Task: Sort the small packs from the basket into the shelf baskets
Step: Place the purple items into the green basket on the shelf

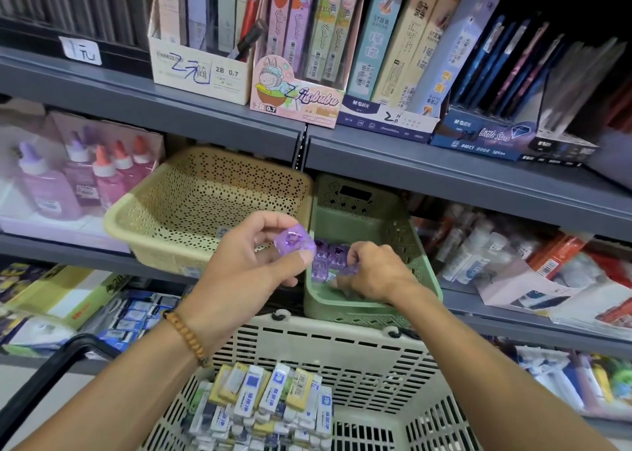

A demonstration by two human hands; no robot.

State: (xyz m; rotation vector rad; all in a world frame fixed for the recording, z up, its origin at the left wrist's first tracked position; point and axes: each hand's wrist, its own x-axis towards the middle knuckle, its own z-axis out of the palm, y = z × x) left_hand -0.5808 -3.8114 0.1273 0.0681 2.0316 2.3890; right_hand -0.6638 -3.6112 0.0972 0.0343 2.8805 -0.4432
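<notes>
Left hand: the left hand (254,259), a brown wooden bead bracelet (187,338) on its wrist, pinches a small clear purple plastic pack (294,243) between thumb and fingers; it is raised in front of the gap between the two shelf baskets

Right hand: the right hand (371,272) reaches down into the pale green perforated plastic shelf basket (359,211); its fingers are curled over a purple pack among the cluster there, though how firmly it grips cannot be told for sure

Purple packs: several more small clear purple packs (330,255) lie on the floor of the green basket, just beside the right hand

Beige basket: a cream-yellow perforated plastic shelf basket (191,204) sits tilted on the same grey metal shelf (444,173), touching the green one on its left

Shopping basket: a cream slotted plastic shopping basket (342,355) with a black handle (58,365) stands below the hands; it holds many small white, blue and yellow wrapped packs (273,399) stacked together

Shelf above: upright boxes of pencil leads (297,40) marked 2B 0.7

Left of baskets: pink glue bottles (99,173) with orange and purple caps
</notes>
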